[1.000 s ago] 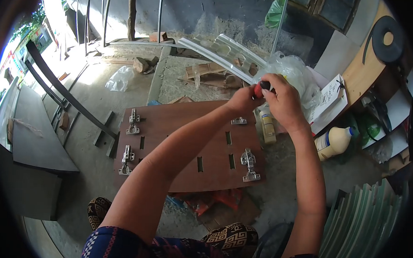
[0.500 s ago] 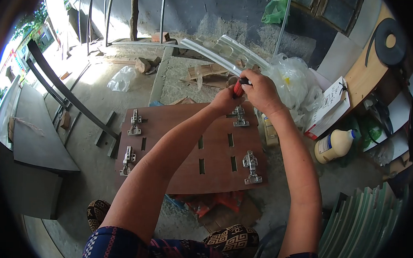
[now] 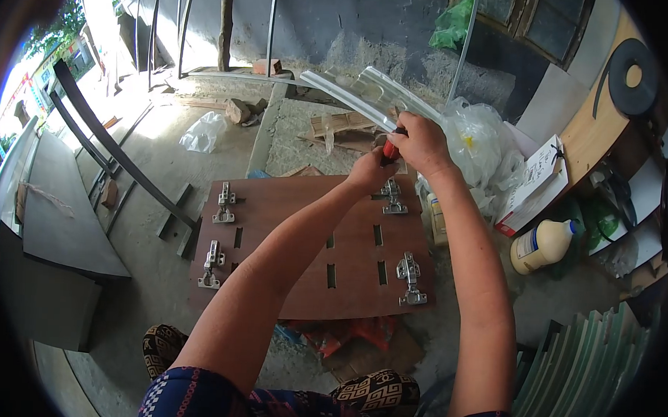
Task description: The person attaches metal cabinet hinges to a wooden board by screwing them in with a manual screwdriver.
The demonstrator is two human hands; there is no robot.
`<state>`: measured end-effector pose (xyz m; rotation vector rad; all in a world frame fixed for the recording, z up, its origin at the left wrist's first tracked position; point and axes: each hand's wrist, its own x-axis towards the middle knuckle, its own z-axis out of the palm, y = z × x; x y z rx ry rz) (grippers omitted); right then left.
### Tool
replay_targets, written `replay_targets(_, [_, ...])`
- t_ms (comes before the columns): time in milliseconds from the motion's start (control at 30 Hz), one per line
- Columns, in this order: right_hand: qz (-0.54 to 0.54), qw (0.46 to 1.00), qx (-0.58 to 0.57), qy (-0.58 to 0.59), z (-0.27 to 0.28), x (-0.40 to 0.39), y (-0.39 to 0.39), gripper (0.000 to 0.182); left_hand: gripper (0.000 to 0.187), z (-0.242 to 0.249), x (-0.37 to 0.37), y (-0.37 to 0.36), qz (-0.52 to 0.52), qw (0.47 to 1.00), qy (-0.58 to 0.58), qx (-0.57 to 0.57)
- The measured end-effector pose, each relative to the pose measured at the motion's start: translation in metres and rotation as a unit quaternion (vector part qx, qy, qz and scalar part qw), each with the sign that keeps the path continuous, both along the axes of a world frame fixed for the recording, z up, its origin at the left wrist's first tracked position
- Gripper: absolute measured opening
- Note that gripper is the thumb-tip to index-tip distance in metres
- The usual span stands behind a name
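My left hand (image 3: 372, 170) is closed round a red and black handheld tool (image 3: 390, 149) above the far right part of a brown board (image 3: 301, 303). Right above it, my right hand (image 3: 423, 144) grips the dark top end of the same tool. Metal hinges sit near the board's corners: one at the far left (image 3: 224, 203), one at the near left (image 3: 211, 264), one at the near right (image 3: 411, 279) and one at the far right (image 3: 394, 198), partly behind my left hand. Dark slots cut through the board. The tool's tip is hidden.
Beyond my hands lies a white metal frame (image 3: 349, 97), with clear plastic bags (image 3: 472, 143) beside it. To the right are a white box (image 3: 533, 184), a cream bottle (image 3: 542, 245) and stacked green-edged panels (image 3: 589, 368). Dark curved strips (image 3: 122, 157) lean at the left.
The whole view has shifted slightly, so the board and surroundings appear a little lower and further right. Both hands stay on the tool, and my fingers have moved slightly around it.
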<state>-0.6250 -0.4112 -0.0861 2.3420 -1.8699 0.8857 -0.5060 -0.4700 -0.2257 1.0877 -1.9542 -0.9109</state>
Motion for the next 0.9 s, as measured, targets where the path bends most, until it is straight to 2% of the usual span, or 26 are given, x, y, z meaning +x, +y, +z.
replay_targets(333, [-0.055,0.997,0.005,0.050,0.007,0.003,-0.001,0.030,0.049,0.004,-0.003,0.008,0.024,1.000,0.009,-0.003])
replay_targets(433, [-0.061,0.997,0.007,0.054,0.007,0.002,0.000,0.032,0.043,0.011,-0.004,0.013,0.032,0.999,-0.008,0.012])
replay_targets(633, [-0.059,0.997,0.008,0.053,0.008,-0.002,0.003,0.037,0.039,0.024,-0.003,0.022,0.030,1.000,0.004,0.009])
replay_targets(800, [-0.048,0.997,-0.005,0.053,0.009,0.002,0.007,0.041,0.039,0.025,-0.002,0.019,0.030,0.999,-0.032,0.013])
replay_targets(900, [-0.057,0.996,0.032,0.065,0.011,0.004,0.011,0.036,0.035,0.029,-0.001,0.019,0.033,0.998,-0.051,0.020])
